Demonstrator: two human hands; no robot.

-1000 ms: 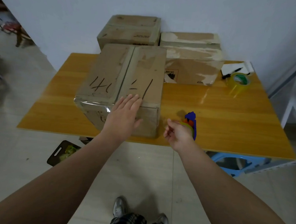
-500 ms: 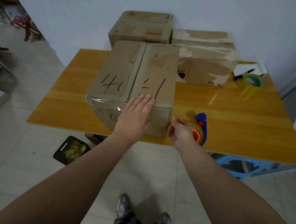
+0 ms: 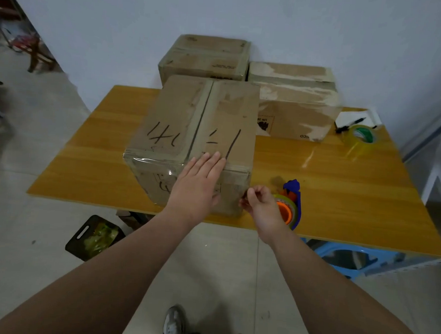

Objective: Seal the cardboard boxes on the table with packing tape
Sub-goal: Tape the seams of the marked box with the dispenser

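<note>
A large cardboard box (image 3: 181, 112) with black handwriting stands at the front of the wooden table (image 3: 342, 189). Clear tape runs along its near top edge. My left hand (image 3: 195, 188) lies flat with straight fingers over that edge, near the centre seam. My right hand (image 3: 262, 208) grips a blue tape dispenser (image 3: 293, 197) with an orange core, its fingertips at the box's front right corner. Whether tape stretches from the dispenser to the box cannot be made out.
Two more cardboard boxes (image 3: 208, 57) (image 3: 296, 99) stand at the back by the wall. A spare tape roll (image 3: 360, 139) and a pen on paper (image 3: 351, 122) lie at the back right. A blue stool (image 3: 348, 257) is under the table; a black bag (image 3: 95, 236) lies on the floor.
My right hand with the dispenser has moved left, up to the box's front right corner. My left hand has stayed flat on the box's near top edge.
</note>
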